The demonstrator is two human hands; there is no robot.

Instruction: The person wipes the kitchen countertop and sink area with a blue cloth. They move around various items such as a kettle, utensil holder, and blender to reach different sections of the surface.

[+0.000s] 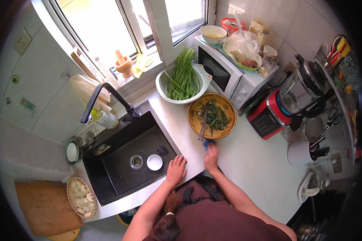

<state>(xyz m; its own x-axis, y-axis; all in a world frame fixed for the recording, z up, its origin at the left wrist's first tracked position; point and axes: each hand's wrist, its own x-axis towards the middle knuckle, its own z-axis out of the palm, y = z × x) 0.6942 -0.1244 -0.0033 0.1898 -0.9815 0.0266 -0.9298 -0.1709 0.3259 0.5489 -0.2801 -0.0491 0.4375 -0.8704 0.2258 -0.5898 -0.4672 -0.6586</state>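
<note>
My right hand [211, 157] grips a blue cloth [209, 144] on the white countertop [259, 162], just below a yellow-brown patterned bowl [192, 125]. That bowl holds cooked greens [215, 116], and a pair of chopsticks [204, 122] rests in it and over its rim. My left hand [176, 171] lies flat on the near right edge of the black sink [123, 177], holding nothing. In the sink are a small white dish [154, 162] and a dark scrubber [161, 150]. A white basin [161, 87] of long green chives or similar stalks [182, 78] stands behind the bowl.
A black faucet [108, 87] arches over the sink's far side. On the right stand a microwave [218, 67] with bowls on top and a red blender [267, 116]. A basket of garlic-like pieces [84, 198] and a wooden cutting board [45, 208] are at the lower left.
</note>
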